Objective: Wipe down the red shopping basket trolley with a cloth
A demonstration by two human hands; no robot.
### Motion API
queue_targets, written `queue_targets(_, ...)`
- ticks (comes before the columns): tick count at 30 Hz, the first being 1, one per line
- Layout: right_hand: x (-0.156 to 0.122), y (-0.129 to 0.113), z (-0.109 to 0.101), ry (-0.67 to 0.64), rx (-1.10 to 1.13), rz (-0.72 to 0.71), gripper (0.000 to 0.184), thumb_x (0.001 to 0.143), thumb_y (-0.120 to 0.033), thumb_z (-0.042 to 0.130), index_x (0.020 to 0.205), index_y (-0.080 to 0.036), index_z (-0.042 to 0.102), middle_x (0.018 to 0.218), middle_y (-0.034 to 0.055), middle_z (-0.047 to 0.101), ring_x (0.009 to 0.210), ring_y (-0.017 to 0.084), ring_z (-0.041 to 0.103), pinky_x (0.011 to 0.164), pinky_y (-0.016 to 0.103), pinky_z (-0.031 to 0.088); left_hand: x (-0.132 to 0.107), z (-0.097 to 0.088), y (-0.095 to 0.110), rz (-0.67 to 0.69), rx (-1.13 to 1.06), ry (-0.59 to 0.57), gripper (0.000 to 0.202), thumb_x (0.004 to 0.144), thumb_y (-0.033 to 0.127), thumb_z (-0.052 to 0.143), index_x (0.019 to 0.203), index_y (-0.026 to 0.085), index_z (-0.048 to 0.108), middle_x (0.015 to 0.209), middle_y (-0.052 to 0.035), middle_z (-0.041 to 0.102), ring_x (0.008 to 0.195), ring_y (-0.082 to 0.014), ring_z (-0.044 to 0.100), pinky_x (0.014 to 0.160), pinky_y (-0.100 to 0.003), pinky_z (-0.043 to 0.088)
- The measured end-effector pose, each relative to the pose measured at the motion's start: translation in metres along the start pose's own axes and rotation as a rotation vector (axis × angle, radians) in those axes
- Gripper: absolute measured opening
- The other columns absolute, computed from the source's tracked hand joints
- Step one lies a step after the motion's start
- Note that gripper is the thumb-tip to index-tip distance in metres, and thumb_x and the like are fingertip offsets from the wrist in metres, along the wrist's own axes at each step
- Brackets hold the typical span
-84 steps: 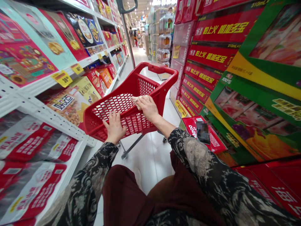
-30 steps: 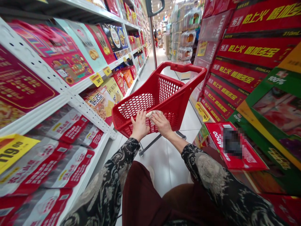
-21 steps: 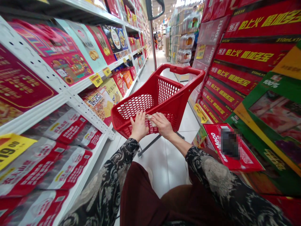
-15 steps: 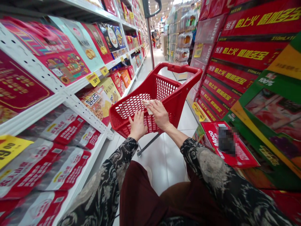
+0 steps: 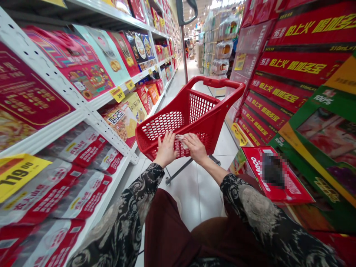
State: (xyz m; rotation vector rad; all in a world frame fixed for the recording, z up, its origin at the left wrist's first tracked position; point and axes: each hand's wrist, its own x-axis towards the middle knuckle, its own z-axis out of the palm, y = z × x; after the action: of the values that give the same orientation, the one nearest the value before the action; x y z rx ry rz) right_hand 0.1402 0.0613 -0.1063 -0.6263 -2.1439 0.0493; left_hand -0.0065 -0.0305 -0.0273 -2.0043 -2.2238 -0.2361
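A red plastic shopping basket cart [image 5: 214, 126] with a lattice of holes stands tilted in front of me. My right hand [image 5: 196, 148] presses a crumpled whitish cloth [image 5: 180, 138] against the near side wall, just below the rim. The cloth is mostly covered by the fingers. My left hand [image 5: 166, 150] lies on the same wall to the left, fingers stretched out and holding nothing. A metal rod and small wheels [image 5: 168, 181] show under the basket, and its pull handle [image 5: 187, 13] rises behind.
White shelves [image 5: 89, 115] with boxed goods and bottle packs line the left. On the right stand stacked red drink cartons [image 5: 292, 66] and green juice boxes [image 5: 319, 122]. A red box [image 5: 258, 174] with a blurred dark object on it lies near my right forearm. A person [image 5: 187, 48] is far down the aisle.
My right hand with the cloth has moved down from the basket's rim onto its side wall. The left hand has stayed close beside it. The view has shifted slightly.
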Motion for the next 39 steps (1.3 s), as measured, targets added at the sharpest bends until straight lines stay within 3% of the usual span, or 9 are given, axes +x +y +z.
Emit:
queue_targets(4,0.038,-0.009,-0.01,0.134,0.031,0.011,0.038,0.094,-0.013,0.04,0.126,-0.025,0.058,0.137,0.0019,0.053,0.138,0.018,0.033,0.117,0.046,0.028,-0.017,0.004,-0.027,-0.14,0.03,0.065,0.076,0.071,0.019,0.05,0.143,0.007,0.027,0.153,-0.0173,0.025,0.143,-0.0291,0.018,0.112,-0.059,0.019)
queue_targets(8,0.044,-0.018,0.001,0.069,0.025,0.0,0.037,0.094,-0.011,0.042,0.124,-0.023,0.059,0.135,0.0032,0.055,0.137,0.017,0.035,0.116,0.044,0.03,-0.022,0.007,-0.038,-0.136,0.0,0.036,0.076,0.07,0.018,0.051,0.142,0.009,0.028,0.152,-0.0165,0.028,0.142,-0.0284,0.021,0.111,-0.058,0.024)
queue_targets(13,0.006,-0.019,0.025,-0.08,-0.015,-0.012,0.034,0.091,-0.009,0.048,0.121,-0.019,0.062,0.13,0.008,0.059,0.133,0.022,0.042,0.109,0.045,0.039,-0.019,0.007,-0.034,-0.134,-0.018,0.027,0.077,0.069,0.019,0.051,0.142,0.01,0.029,0.152,-0.0157,0.028,0.142,-0.028,0.02,0.111,-0.057,0.023)
queue_targets(17,-0.016,-0.014,0.028,-0.137,-0.016,-0.007,0.034,0.089,-0.008,0.049,0.117,-0.019,0.064,0.127,0.0097,0.061,0.13,0.023,0.046,0.107,0.047,0.041,-0.018,0.008,-0.029,-0.145,-0.047,0.022,0.078,0.067,0.018,0.051,0.142,0.01,0.029,0.152,-0.0157,0.027,0.143,-0.0277,0.019,0.112,-0.057,0.021)
queue_targets(20,-0.006,-0.013,0.019,-0.047,0.009,-0.012,0.035,0.091,-0.009,0.045,0.119,-0.02,0.063,0.128,0.0081,0.06,0.132,0.022,0.044,0.109,0.046,0.038,-0.017,0.008,-0.025,-0.143,-0.07,0.032,0.079,0.066,0.018,0.052,0.142,0.01,0.029,0.152,-0.0166,0.027,0.143,-0.0287,0.019,0.111,-0.058,0.021)
queue_targets(24,0.033,-0.013,0.004,0.133,0.041,-0.004,0.038,0.094,-0.012,0.039,0.125,-0.023,0.059,0.135,0.0038,0.055,0.137,0.019,0.036,0.116,0.047,0.029,-0.014,0.008,-0.018,-0.149,-0.081,0.039,0.079,0.067,0.02,0.053,0.142,0.011,0.029,0.152,-0.0169,0.027,0.143,-0.0294,0.019,0.11,-0.059,0.022)
queue_targets(28,0.05,-0.01,0.004,0.078,0.044,0.034,0.039,0.093,-0.012,0.041,0.126,-0.024,0.058,0.136,0.0031,0.054,0.138,0.019,0.034,0.117,0.047,0.027,-0.013,0.008,-0.012,-0.15,-0.057,0.033,0.079,0.068,0.021,0.054,0.142,0.011,0.029,0.151,-0.0172,0.029,0.142,-0.0301,0.02,0.109,-0.059,0.025)
queue_targets(35,0.006,-0.013,0.027,-0.016,-0.003,0.02,0.036,0.092,-0.012,0.044,0.124,-0.021,0.059,0.131,0.0065,0.058,0.136,0.02,0.038,0.112,0.044,0.036,-0.012,0.012,-0.007,-0.148,-0.075,0.045,0.079,0.067,0.018,0.052,0.142,0.008,0.029,0.152,-0.0169,0.026,0.143,-0.0292,0.019,0.11,-0.059,0.022)
queue_targets(39,-0.02,-0.021,0.038,-0.137,0.023,-0.039,0.036,0.089,-0.009,0.049,0.121,-0.021,0.061,0.128,0.0082,0.061,0.132,0.021,0.043,0.108,0.045,0.04,-0.013,0.011,-0.005,-0.146,-0.071,0.036,0.08,0.067,0.018,0.052,0.142,0.009,0.029,0.153,-0.0164,0.026,0.143,-0.0286,0.017,0.111,-0.057,0.022)
